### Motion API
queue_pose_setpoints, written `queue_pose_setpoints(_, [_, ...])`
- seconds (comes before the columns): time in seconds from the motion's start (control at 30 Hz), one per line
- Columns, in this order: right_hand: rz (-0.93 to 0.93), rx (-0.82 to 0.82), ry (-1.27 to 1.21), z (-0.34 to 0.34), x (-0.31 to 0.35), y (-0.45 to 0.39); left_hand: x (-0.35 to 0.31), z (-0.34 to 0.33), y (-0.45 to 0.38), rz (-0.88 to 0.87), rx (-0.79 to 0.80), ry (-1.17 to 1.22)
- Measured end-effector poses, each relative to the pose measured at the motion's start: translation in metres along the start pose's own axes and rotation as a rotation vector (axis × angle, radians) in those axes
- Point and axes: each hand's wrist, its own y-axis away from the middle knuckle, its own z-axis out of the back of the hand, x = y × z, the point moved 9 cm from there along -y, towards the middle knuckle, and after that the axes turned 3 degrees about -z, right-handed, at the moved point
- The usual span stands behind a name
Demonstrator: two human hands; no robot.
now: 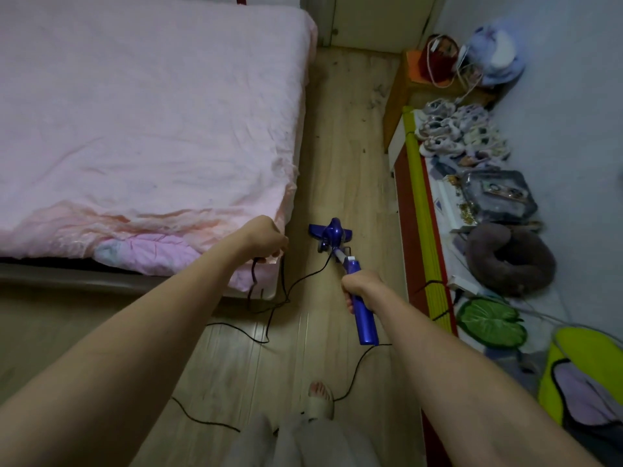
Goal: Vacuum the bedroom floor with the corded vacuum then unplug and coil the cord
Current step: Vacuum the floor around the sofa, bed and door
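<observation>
Your right hand (359, 289) is wrapped around the blue vacuum (362, 308) handle, fingers curled under it. The body runs back past your wrist toward you; the tube runs forward and left from the hand down to the head (332, 234), which sits on the floor (350, 156) ahead of and between both hands.

Your left hand (264, 239) is closed on the cord (266, 328), held up just off the bed (135, 112) corner. From that fist the cord drops in a loop, one strand going right to the neck behind the head, others trailing on the floor below your left forearm. Another run leaves the rear end of the vacuum, curves down to your foot (320, 397) and passes just beside it. More cord lies left of the foot.

Edges: bed corner touches or nearly touches your left knuckles; can't tell which. Bed side runs forward from there. Right of your right hand, a yellow roll (419, 203) lies along a low shelf (445, 197) edge, cluttered with shoes (458, 129), a neck pillow (509, 257) and a green leaf cushion (488, 323).

Open floor is the strip between bed and roll, straight ahead of the head, running to a door (377, 18). Dark debris specks show on it far ahead.
</observation>
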Motion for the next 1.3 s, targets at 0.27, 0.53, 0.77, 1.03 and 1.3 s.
queue_pose_setpoints(0.27, [-0.041,0.064,0.112,-0.013,-0.042,0.09,0.005,0.018,0.069,-0.066,-0.026,-0.026])
queue_pose_setpoints(0.53, [-0.021,0.269,-0.091,-0.046,-0.039,0.189,-0.006,0.015,0.112,-0.162,-0.009,-0.042])
queue_pose_setpoints(0.77, [0.043,0.197,-0.483,-0.068,-0.034,0.175,-0.008,0.016,0.115,-0.18,-0.008,-0.04])
queue_pose_setpoints(1.03, [0.066,0.155,-0.55,-0.07,-0.015,0.153,0.021,0.021,0.098,-0.099,-0.001,-0.062])
queue_pose_setpoints(1.3, [0.074,0.125,-0.497,-0.051,0.006,0.103,0.005,0.007,0.053,-0.073,0.016,-0.053])
